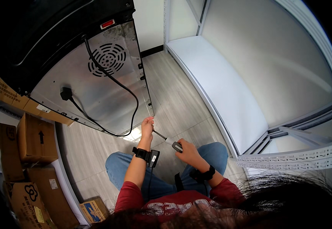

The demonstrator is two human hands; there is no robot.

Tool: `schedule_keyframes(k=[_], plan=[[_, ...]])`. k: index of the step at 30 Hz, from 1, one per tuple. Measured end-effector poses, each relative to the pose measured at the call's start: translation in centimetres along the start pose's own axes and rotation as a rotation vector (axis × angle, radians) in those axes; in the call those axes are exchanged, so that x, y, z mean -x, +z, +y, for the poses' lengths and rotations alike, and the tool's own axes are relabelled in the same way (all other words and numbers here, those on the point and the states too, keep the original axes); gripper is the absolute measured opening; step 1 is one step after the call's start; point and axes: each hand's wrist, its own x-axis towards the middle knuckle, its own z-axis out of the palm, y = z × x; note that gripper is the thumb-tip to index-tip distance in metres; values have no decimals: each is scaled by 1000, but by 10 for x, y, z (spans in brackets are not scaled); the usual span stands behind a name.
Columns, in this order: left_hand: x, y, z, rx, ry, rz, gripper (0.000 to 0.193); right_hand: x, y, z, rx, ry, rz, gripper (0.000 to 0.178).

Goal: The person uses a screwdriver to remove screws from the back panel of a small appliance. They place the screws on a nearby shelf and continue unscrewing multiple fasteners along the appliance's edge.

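Note:
My right hand (189, 152) is wrapped round the grey and black handle (177, 147) of a tool that looks like a screwdriver. A thin dark rod (160, 135) lies in line with this handle; whether the two are joined I cannot tell. At the rod's other end, the fingers of my left hand (147, 129) are closed on it, close to the lower right corner of a metal back panel (112, 97). The panel belongs to a large black-edged appliance. Its black power cord (129, 91) loops down across the panel, with the plug (66, 93) at the left.
A white shelf unit (215, 84) stands along the right. Cardboard boxes (40, 139) fill a shelf at the left, and a small blue-marked box (94, 210) stands lower down. Grey tiled floor (173, 91) lies between. My bent knees (213, 152) are beneath my arms.

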Motion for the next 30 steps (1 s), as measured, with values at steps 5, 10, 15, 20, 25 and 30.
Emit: schedule_keyframes(k=[5,10,15,20,25,30], plan=[[-3,-5,0,-15,-12,17,22,3,-9,-8,1,2,-22,34],[-1,-6,0,62,-23,1,24,4,-16,-11,-50,42,60,37],[-8,-10,-11,107,-49,-68,21,-4,-11,-2,-25,66,62,38],[-5,-6,-10,180,-156,-160,20,-8,-6,5,-52,70,77,38],[5,-2,-1,238,-195,-194,21,-8,-8,5,-67,122,91,37],[4,-12,-4,251,-258,-289,15,-12,-5,6,-43,101,92,36]])
